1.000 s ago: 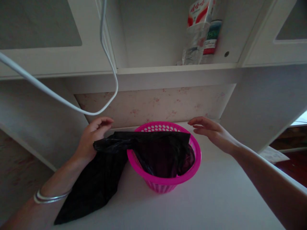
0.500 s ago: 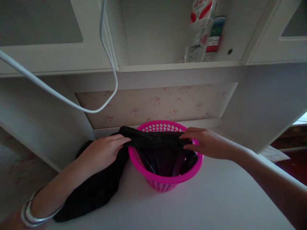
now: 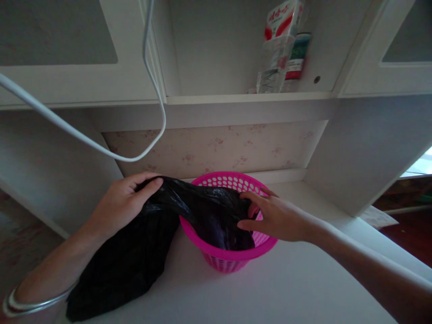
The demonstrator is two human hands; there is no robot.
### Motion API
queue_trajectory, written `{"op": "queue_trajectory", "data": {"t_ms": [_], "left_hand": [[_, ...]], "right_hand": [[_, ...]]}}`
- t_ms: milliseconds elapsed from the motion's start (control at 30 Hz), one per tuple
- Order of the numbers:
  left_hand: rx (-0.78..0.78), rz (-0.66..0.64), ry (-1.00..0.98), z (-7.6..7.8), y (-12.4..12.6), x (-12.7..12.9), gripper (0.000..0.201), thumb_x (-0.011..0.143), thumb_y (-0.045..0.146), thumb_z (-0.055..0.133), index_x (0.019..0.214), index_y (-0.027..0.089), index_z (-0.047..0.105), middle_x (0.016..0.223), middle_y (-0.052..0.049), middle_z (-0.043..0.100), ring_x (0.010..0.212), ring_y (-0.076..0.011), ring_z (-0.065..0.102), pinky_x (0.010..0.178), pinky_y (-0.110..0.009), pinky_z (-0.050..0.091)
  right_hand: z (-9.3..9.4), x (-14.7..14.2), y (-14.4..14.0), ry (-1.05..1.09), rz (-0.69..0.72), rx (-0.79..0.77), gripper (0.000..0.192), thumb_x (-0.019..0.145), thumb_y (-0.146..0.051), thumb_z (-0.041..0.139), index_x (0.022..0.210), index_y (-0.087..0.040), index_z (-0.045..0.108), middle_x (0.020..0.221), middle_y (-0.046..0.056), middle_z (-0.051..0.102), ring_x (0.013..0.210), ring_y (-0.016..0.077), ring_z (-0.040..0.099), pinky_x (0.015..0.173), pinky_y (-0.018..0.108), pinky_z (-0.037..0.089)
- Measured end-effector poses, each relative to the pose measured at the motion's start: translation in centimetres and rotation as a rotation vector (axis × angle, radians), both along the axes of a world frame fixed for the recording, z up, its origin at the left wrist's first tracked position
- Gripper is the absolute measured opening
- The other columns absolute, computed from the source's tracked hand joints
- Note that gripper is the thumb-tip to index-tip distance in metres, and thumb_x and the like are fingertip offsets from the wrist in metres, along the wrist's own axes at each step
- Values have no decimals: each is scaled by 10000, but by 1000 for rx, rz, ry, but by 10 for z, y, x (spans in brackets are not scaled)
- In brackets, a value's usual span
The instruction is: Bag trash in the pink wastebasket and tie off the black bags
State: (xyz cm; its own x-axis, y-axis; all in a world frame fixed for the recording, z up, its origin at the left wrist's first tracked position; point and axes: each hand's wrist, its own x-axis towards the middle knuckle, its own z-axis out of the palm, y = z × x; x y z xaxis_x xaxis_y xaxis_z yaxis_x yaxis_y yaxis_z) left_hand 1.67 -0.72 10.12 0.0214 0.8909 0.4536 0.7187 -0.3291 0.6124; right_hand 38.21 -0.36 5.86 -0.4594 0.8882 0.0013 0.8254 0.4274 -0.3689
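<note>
A pink plastic basket (image 3: 224,255) with round holes along its upper wall stands on the white surface. A thin, shiny black plastic bag (image 3: 205,209) stretches from the left over the rim and down inside it. My left hand (image 3: 130,195) pinches the bag's upper left end between thumb and fingers, left of the basket. At the basket's right side, my right hand (image 3: 266,213) reaches over the rim, thumb and forefinger apart beside the bag's right end. A larger black mass (image 3: 124,263) lies below my left hand; whether it belongs to the same bag I cannot tell.
A white cable (image 3: 131,158) hangs in a loop at the upper left. Above the basket, a cabinet shelf (image 3: 249,98) holds a clear plastic bottle (image 3: 276,58) and a green and red container (image 3: 297,56). White side panels (image 3: 367,148) flank the surface.
My left hand has moved left, pulling the bag's end along. The bag's right end has shifted left from the basket's right rim. My right hand has moved slightly left and its fingers have spread.
</note>
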Motion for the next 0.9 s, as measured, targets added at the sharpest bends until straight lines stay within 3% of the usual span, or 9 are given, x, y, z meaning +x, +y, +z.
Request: {"op": "queue_trajectory", "data": {"t_ms": [67, 167, 267, 367, 433, 533, 633, 733, 900], "left_hand": [[17, -11, -36, 1, -4, 1, 305, 863, 574, 697, 974, 325, 834, 943, 3, 840, 857, -270, 769, 877, -354, 610], [21, 2, -77, 1, -8, -4, 271, 825, 522, 739, 972, 312, 829, 939, 5, 835, 840, -259, 766, 863, -354, 606], [-15, 29, -108, 1, -11, -15, 291, 792, 508, 783, 976, 285, 819, 896, 13, 823, 813, -246, 758, 798, -332, 597], [-43, 20, -154, 1, -12, -23, 301, 760, 488, 839, 945, 253, 805, 840, 29, 798, 767, -212, 736, 709, -286, 567], [-46, -28, -181, 2, -12, -25, 263, 740, 453, 859, 883, 242, 791, 785, 38, 769, 711, -184, 708, 646, -256, 541], [-45, -122, -168, 3, -12, -27, 222, 695, 406, 882, 760, 236, 756, 681, 47, 705, 614, -151, 639, 547, -223, 484], [-64, -175, -155, 5, -13, -30, 239, 678, 399, 889, 690, 229, 722, 616, 55, 647, 568, -130, 578, 504, -204, 438], [-47, -123, -135, 7, -15, -35, 243, 721, 449, 868, 723, 240, 743, 624, 62, 657, 565, -130, 586, 496, -198, 431], [72, 30, 43, 2, -13, -45, 301, 803, 576, 800, 906, 293, 795, 799, 50, 748, 731, -189, 700, 613, -240, 514]], "right_hand": [[-4, -11, 3, -83, -15, 31, 546, 925, -433, 683, 1393, -163, 601, 1030, 113, 812, 1039, 338, 724, 877, 427, 487], [-9, -15, 11, -97, 19, 117, 197, 939, -199, 555, 1022, -213, 732, 935, 66, 804, 914, 263, 734, 851, 383, 472], [-9, -9, 15, 16, 12, 180, 214, 1007, -300, 516, 1021, -205, 707, 974, 73, 795, 936, 256, 728, 960, 427, 465], [-8, -6, 13, 36, 23, 103, 568, 990, -632, 552, 1324, -181, 636, 1233, 158, 759, 1166, 337, 692, 1081, 527, 420], [-9, -9, 11, -50, 72, 73, 651, 936, -677, 617, 1370, -191, 634, 1309, 179, 727, 1252, 384, 651, 1077, 555, 427], [-12, -14, 11, -168, 155, 121, 255, 966, -425, 643, 1030, -208, 760, 1138, 111, 770, 1208, 358, 673, 1039, 518, 456], [-16, -16, 13, -194, 188, 161, 203, 972, -224, 571, 837, -198, 721, 1027, 67, 776, 1165, 308, 693, 1019, 464, 456], [-13, -12, 16, -137, 76, 224, 250, 1032, -269, 476, 983, -214, 715, 1050, 88, 783, 1049, 275, 722, 893, 378, 478], [8, 12, 27, 110, -291, 396, 374, 1056, -379, 348, 1199, -229, 658, 914, 99, 769, 828, 274, 716, 709, 342, 463]]}}
